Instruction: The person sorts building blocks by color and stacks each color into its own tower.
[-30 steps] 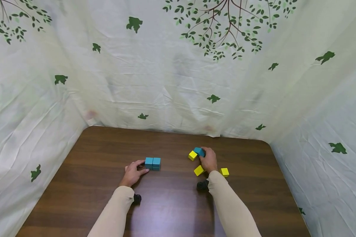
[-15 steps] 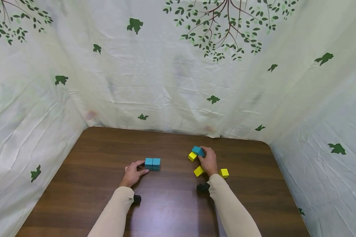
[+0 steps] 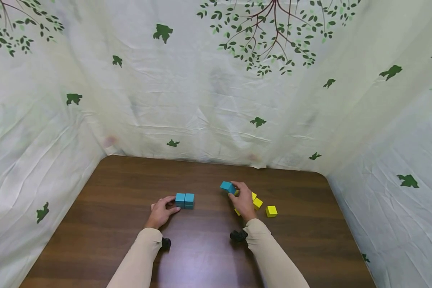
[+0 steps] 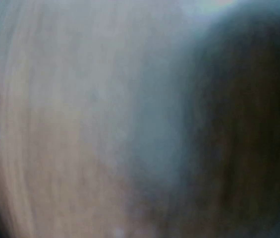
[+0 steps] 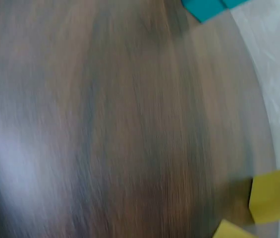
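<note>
On the brown table (image 3: 137, 172) two blue cubes (image 3: 180, 197) (image 3: 189, 197) sit side by side, with more blue below their front faces. My left hand (image 3: 161, 211) is at their left side, its fingers at the back corner and its thumb at the front, pinching the left one. My right hand (image 3: 243, 200) holds another blue cube (image 3: 227, 186) between thumb and fingers, tilted. Several yellow cubes (image 3: 257, 204) lie round and behind the right hand, some partly hidden by it. The right wrist view has a yellow cube (image 5: 269, 197) and a blue cube's edge (image 5: 203, 9).
One yellow cube (image 3: 271, 211) stands apart to the right. A white cloth (image 3: 201, 100) printed with leaves and branches hangs behind the table and along both sides. Dark wrist cameras (image 3: 239, 236) sit under the sleeves. The left wrist view is mostly blurred tabletop (image 4: 70, 124).
My right hand has moved left with the blue cube, away from over the yellow cubes, so more of those to its right now show. My left hand stays at the blue cubes.
</note>
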Action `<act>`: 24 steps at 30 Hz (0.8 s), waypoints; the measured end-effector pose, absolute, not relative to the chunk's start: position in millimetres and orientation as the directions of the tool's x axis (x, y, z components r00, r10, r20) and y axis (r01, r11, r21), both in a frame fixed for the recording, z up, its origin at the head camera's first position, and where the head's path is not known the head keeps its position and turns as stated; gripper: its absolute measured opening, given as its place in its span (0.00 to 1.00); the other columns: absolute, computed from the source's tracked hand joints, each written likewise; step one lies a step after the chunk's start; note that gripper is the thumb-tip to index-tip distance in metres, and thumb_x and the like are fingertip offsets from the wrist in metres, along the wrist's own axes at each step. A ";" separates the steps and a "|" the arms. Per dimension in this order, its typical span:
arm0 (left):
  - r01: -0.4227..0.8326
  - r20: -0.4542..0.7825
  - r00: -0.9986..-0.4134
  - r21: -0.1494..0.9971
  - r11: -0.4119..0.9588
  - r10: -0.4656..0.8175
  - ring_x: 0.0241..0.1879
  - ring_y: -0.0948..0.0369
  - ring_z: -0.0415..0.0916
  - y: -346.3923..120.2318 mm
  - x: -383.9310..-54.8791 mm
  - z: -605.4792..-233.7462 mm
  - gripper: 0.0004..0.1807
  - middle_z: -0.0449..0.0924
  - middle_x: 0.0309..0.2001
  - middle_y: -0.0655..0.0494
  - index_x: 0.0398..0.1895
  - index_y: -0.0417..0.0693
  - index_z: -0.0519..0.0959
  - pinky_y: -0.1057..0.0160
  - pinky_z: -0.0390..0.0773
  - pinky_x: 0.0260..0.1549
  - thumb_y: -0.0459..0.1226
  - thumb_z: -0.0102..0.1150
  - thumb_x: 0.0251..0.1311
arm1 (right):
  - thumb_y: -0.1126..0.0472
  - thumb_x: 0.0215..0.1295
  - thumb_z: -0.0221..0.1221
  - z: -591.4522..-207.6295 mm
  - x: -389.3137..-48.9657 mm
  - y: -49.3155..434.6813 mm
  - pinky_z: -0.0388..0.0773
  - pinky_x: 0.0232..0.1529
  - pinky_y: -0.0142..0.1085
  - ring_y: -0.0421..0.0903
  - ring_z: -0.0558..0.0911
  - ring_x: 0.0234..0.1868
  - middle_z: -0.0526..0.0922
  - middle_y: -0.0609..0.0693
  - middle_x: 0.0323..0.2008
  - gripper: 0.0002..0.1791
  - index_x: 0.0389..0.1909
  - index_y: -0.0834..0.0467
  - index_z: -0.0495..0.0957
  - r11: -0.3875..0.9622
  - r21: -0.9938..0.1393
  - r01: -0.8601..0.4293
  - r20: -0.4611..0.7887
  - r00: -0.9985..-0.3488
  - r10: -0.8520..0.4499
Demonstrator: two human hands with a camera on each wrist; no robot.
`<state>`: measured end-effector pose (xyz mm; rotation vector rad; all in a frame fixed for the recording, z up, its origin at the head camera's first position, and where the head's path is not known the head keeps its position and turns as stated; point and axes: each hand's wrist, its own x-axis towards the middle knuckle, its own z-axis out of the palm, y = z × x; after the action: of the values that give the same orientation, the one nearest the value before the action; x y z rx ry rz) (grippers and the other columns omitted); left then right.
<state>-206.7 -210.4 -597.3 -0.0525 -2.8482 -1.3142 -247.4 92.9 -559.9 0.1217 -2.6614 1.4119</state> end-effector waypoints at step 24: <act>0.022 0.011 -1.000 0.761 0.649 0.022 0.50 0.46 0.72 -210.6 -206.3 -598.1 0.24 0.79 0.50 0.42 0.56 0.36 0.77 0.48 0.53 0.49 0.35 0.67 0.56 | 0.64 0.59 0.67 -549.8 -220.7 21.3 0.76 0.52 0.45 0.51 0.78 0.49 0.80 0.52 0.48 0.21 0.54 0.58 0.78 0.466 -0.850 -0.245 0.175 -0.966 -0.188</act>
<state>-206.3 -210.6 -598.1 -0.0380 -2.8516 -1.3154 -220.7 21.3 -549.8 0.3897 -2.6403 1.5466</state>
